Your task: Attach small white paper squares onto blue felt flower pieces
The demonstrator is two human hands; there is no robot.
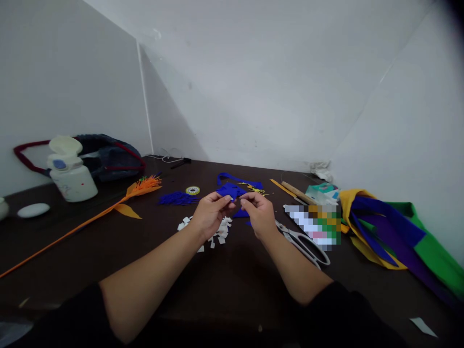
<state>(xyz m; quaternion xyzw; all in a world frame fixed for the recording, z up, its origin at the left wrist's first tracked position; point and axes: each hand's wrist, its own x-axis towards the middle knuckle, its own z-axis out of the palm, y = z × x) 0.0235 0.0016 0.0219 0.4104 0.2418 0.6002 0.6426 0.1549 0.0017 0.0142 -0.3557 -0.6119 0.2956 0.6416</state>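
Note:
My left hand (211, 212) and my right hand (259, 212) meet over the middle of the dark table (232, 290), fingers pinched together on a small blue felt piece (232, 192) held between them. A scatter of small white paper bits (217, 232) lies just under my left hand. More blue felt scraps (239, 181) lie behind the hands, and a fringed blue piece (177, 198) lies to the left.
White-handled scissors (304, 241) lie right of my right hand. A tape roll (192, 190), an orange feathered stick (108, 208), a white wipes tub (72, 176) and a dark bag (105, 154) are on the left. Coloured felt sheets (395, 232) pile at right.

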